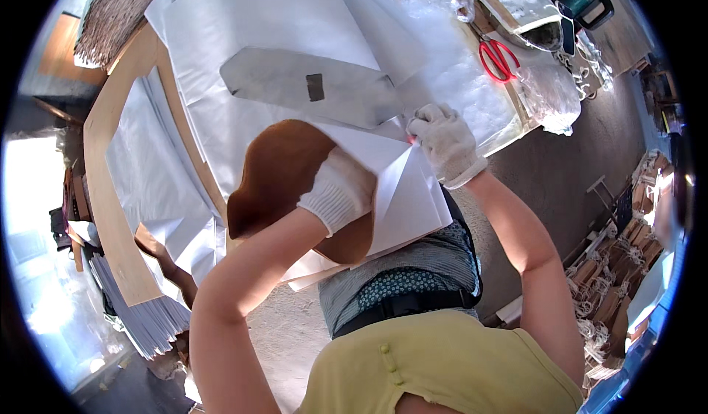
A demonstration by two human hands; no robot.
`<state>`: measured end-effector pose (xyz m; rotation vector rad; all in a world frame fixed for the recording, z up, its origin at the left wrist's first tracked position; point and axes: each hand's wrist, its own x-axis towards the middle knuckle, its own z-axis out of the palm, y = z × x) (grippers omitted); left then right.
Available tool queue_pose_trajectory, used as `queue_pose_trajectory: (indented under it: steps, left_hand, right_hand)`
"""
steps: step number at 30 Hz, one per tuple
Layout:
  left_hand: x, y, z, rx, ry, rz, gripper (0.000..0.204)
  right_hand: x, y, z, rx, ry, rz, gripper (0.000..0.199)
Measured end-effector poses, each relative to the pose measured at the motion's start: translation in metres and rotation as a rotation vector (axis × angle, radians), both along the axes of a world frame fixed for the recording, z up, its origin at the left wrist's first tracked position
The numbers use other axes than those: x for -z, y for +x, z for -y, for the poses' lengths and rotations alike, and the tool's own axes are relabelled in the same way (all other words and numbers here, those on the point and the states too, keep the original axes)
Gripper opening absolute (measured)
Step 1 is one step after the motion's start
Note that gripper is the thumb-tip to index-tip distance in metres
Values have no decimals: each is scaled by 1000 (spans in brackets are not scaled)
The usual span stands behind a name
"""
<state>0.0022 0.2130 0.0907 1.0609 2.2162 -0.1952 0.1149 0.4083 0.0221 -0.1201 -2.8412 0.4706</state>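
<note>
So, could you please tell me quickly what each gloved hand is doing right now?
Left hand: presses down on the brown wooden piece under the white paper.
Right hand: closed, pinching the white paper's folded edge.

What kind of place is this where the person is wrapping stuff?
Probably a small workshop or packing room: a wooden table covered in white paper sheets, red scissors, and bundles of brown goods on the floor.

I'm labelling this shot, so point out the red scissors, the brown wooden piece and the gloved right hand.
red scissors [498, 58], head view, on the handles.
brown wooden piece [276, 169], head view, bare upper face.
right hand [445, 141], head view, back of the glove.
</note>
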Motion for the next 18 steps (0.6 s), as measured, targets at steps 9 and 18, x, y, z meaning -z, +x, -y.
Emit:
queue_pose_trajectory:
  steps: [9, 18]
  left_hand:
    - [75, -18, 21, 238, 279, 192, 50]
    - [-44, -78, 55, 529, -688, 301, 42]
  right_hand:
    - [-1, 36, 57, 138, -737, -159, 38]
    - [4, 33, 63, 7, -313, -56, 49]
